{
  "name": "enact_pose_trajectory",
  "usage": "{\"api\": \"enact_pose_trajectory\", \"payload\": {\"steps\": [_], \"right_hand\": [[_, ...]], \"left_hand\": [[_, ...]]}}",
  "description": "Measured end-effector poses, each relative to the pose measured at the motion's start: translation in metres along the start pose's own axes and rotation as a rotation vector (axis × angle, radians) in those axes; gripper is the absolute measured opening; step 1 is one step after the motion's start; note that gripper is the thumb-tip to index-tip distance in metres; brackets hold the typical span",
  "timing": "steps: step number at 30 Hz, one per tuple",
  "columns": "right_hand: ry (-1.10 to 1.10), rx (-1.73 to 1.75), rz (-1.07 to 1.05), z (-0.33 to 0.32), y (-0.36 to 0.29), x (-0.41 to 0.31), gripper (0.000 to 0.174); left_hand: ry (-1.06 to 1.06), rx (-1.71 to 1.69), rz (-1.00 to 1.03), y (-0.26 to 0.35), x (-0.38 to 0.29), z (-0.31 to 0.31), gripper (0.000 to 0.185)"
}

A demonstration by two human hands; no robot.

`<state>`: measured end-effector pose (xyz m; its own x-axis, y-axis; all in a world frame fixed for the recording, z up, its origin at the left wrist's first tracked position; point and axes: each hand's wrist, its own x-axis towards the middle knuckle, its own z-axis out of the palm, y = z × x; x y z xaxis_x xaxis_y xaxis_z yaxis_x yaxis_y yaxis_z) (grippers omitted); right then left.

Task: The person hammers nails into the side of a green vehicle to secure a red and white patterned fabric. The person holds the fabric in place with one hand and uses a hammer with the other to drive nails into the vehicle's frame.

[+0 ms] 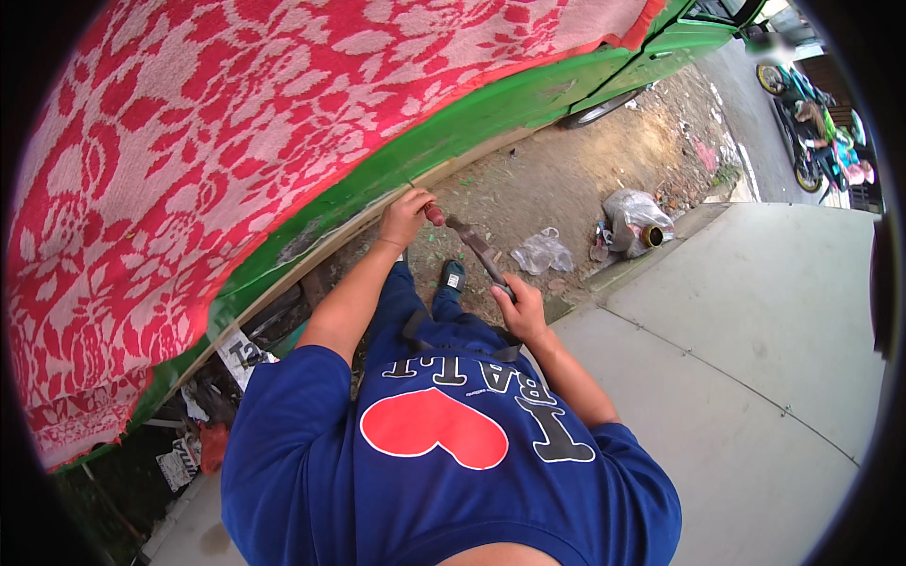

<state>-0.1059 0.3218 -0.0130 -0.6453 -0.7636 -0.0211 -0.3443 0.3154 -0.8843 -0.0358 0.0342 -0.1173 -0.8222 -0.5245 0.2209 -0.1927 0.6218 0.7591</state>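
Note:
My left hand point(405, 218) grips a tool with a rounded red handle end point(434, 214), perhaps a chisel or screwdriver. Its working end is hidden behind my fingers. The hand is close to the lower edge of a green vehicle body panel point(396, 164), beside a pale strip point(453, 164) that runs along the bottom. In my right hand point(525, 311) is a hammer point(481, 253), held by its dark grip. The hammer's head end points towards the red handle, with a small gap apparent between them. Paint on the panel is scraped in places.
A red and pink patterned cloth point(233, 127) drapes over the vehicle. Clear plastic bags point(542, 250) and an open can point(652, 236) lie on the dirt ground point(566, 177). Light panels point(743, 318) extend at right. Beyond, a motorcycle point(807, 141) with a person is on the road.

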Motion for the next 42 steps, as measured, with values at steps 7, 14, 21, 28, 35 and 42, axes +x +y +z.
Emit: {"api": "enact_pose_trajectory", "payload": {"steps": [7, 14, 21, 28, 35, 42], "right_hand": [[-0.085, -0.215, 0.064, 0.026, 0.037, 0.015, 0.025], [-0.112, 0.021, -0.045, 0.011, 0.014, 0.003, 0.022], [-0.14, -0.077, 0.054, 0.012, 0.019, 0.011, 0.024], [-0.105, 0.006, -0.014, 0.006, 0.005, 0.006, 0.023], [-0.082, 0.001, 0.038, 0.009, 0.004, 0.009, 0.023], [-0.026, 0.093, -0.065, 0.011, 0.01, 0.007, 0.024]], "left_hand": [[0.009, -0.069, 0.006, 0.0, 0.0, -0.014, 0.034], [0.001, -0.142, -0.034, -0.003, -0.008, -0.01, 0.026], [0.039, -0.085, 0.012, 0.002, 0.003, -0.009, 0.024], [0.021, -0.084, -0.037, 0.001, -0.004, -0.001, 0.031], [-0.063, -0.039, 0.002, -0.004, -0.001, 0.0, 0.039], [0.007, 0.008, 0.04, 0.004, 0.007, 0.001, 0.033]]}}
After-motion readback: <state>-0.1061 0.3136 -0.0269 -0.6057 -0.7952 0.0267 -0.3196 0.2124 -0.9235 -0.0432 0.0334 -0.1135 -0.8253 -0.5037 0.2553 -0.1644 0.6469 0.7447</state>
